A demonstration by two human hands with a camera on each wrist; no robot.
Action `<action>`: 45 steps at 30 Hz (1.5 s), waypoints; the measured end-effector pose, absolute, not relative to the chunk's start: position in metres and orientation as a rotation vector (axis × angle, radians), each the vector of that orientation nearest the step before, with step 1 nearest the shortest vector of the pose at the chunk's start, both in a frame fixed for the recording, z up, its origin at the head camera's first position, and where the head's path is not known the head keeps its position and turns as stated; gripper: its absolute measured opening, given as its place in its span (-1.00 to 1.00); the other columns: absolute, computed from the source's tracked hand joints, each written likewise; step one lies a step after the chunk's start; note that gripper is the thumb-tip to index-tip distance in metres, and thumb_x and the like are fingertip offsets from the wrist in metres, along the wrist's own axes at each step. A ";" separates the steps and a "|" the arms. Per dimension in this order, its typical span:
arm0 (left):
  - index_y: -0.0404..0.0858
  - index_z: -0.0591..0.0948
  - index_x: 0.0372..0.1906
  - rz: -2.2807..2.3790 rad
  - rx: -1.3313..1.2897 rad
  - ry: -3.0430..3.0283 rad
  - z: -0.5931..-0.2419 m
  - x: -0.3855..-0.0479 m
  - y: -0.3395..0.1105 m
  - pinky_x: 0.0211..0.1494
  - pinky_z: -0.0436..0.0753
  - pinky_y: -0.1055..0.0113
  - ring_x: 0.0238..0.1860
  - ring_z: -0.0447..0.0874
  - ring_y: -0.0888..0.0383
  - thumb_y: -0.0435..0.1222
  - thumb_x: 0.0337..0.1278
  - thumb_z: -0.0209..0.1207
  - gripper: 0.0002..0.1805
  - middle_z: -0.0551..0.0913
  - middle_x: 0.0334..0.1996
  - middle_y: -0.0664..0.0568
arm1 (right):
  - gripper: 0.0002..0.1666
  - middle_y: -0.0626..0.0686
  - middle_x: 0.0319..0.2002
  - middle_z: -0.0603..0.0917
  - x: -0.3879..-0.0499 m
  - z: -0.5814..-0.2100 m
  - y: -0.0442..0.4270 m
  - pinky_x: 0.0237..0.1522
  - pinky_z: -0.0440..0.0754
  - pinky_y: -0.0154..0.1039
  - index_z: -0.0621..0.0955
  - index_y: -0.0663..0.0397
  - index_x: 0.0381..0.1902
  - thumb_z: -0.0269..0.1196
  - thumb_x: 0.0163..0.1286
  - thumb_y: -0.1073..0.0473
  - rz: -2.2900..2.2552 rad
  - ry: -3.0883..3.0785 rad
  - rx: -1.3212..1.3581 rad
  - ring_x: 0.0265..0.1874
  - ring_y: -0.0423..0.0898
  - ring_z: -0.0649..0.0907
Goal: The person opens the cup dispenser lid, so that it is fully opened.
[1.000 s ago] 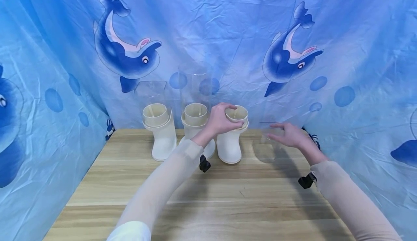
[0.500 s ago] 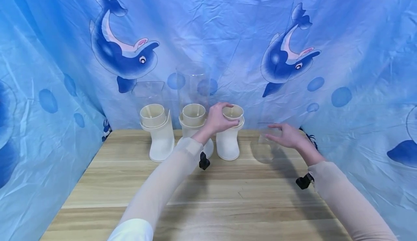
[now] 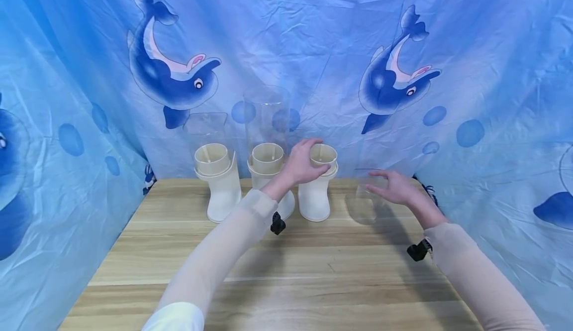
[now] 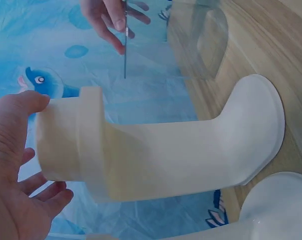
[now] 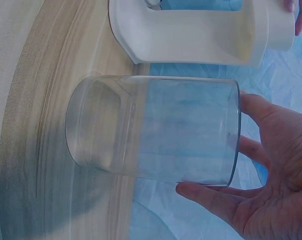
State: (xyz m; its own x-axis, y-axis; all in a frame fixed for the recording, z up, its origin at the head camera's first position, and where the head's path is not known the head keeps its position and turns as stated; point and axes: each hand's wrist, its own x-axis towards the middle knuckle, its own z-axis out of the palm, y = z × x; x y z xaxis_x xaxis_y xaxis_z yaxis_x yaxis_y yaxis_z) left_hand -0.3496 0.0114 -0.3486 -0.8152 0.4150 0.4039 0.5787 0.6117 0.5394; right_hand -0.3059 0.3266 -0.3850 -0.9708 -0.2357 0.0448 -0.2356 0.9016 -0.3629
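Observation:
My left hand (image 3: 306, 163) grips the cream collar at the top of a white boot-shaped container (image 3: 314, 199), which stands upright at the back of the table. Thumb and fingers lie on either side of that collar in the left wrist view, and the lower fingers look loose. To its right stands a clear glass vase (image 5: 181, 130), hard to make out from the head. My right hand (image 5: 276, 175) holds this vase by its rim, fingers spread around the edge. A gap separates vase and boot. The second boot-shaped container (image 3: 263, 175) is partly hidden behind my left wrist.
Another boot-shaped container (image 3: 224, 196) stands at the left of the row. Behind the row rise a tall clear cylinder (image 3: 267, 117) and a lower clear vessel (image 3: 206, 124). Blue dolphin-print cloth (image 3: 313, 72) walls in the wooden table (image 3: 313, 276) at back and sides.
The boot-shaped container under my left hand has shifted slightly left and back, the hand moving along with it. My right hand and the glass vase keep their places; the head view sways a little.

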 end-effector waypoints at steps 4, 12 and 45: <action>-0.22 0.47 0.50 -0.984 -0.848 -2.564 -0.344 -0.343 0.009 0.59 0.48 -0.07 0.53 0.43 -0.17 -0.08 0.20 0.46 -0.20 0.52 0.47 -0.14 | -0.19 0.45 0.51 0.42 -0.305 -0.387 0.327 0.38 0.48 0.47 0.46 0.18 0.53 0.23 0.58 -0.24 -0.598 3.062 -0.385 0.41 0.53 0.46; -0.30 0.53 0.42 -0.838 -0.954 -2.379 -0.333 -0.327 -0.004 0.60 0.46 -0.07 0.45 0.50 -0.19 -0.17 0.16 0.48 -0.27 0.59 0.38 -0.22 | -0.19 0.46 0.52 0.39 -0.304 -0.387 0.328 0.40 0.45 0.48 0.44 0.17 0.55 0.22 0.59 -0.23 -0.603 3.047 -0.378 0.43 0.53 0.44; -0.35 0.51 0.43 -1.137 -0.606 -1.511 -0.311 -0.313 -0.119 0.45 0.60 0.15 0.30 0.59 -0.16 -0.10 -0.13 0.46 -0.09 0.61 0.34 -0.26 | -0.15 0.54 0.48 0.39 -0.302 -0.381 0.325 0.36 0.48 0.49 0.42 0.18 0.56 0.20 0.59 -0.28 -0.554 3.052 -0.388 0.37 0.57 0.48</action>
